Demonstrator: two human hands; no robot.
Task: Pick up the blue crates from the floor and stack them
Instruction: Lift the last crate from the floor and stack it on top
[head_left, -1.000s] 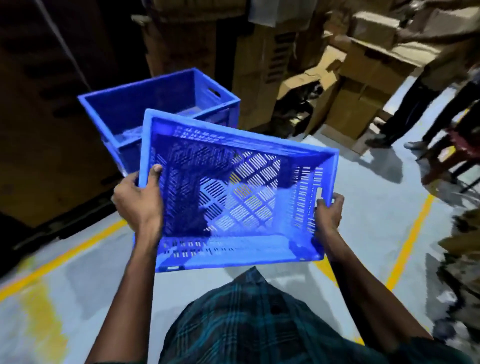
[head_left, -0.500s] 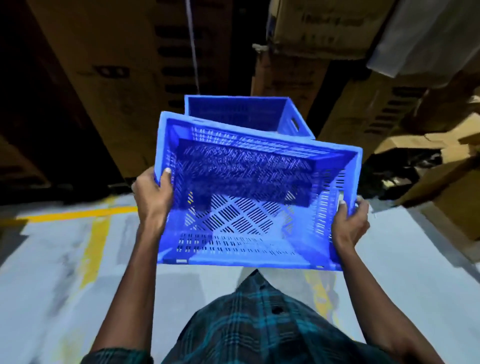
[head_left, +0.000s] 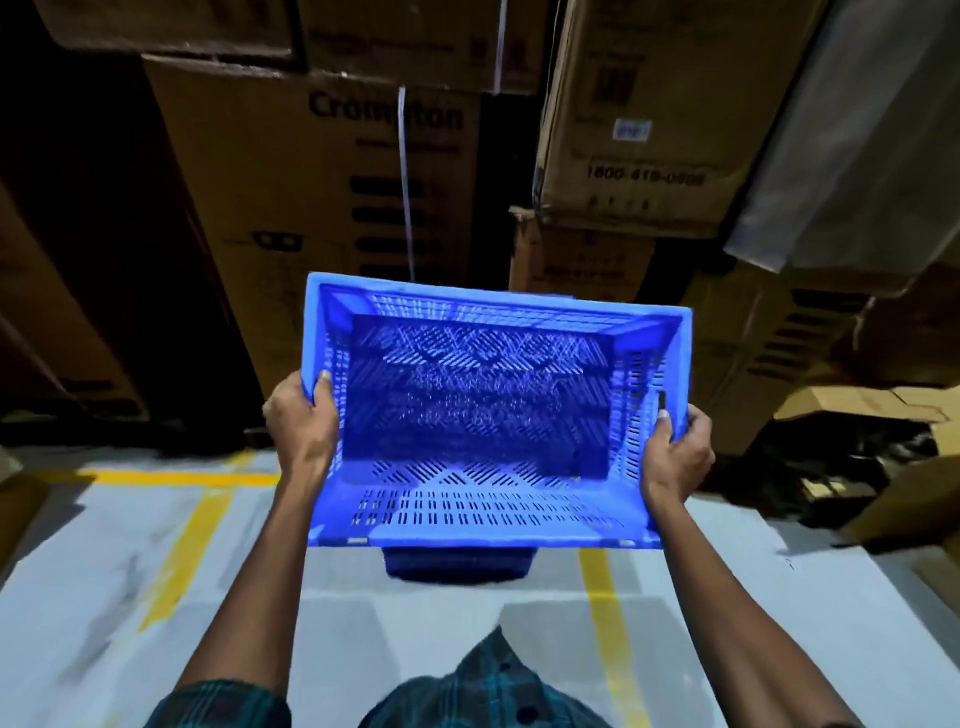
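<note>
I carry a blue perforated crate (head_left: 483, 499) in front of my chest, its open top facing me. My left hand (head_left: 301, 431) grips its left rim, thumb over the edge. My right hand (head_left: 675, 452) grips the right rim near the handle slot. Directly below the held crate, a second blue crate (head_left: 457, 564) stands on the floor; only a dark strip of its near wall shows under the held one. Whether the two crates touch I cannot tell.
Tall stacked cardboard boxes (head_left: 322, 197) form a wall just behind the crates. More boxes (head_left: 639, 119) and opened cartons (head_left: 857, 410) crowd the right. The grey floor (head_left: 104, 571) carries yellow lines (head_left: 176, 545) on both sides of me.
I have stepped closer to the floor crate and brought the held crate over it; the floor crate, visible behind the held one before, is now almost hidden beneath it.
</note>
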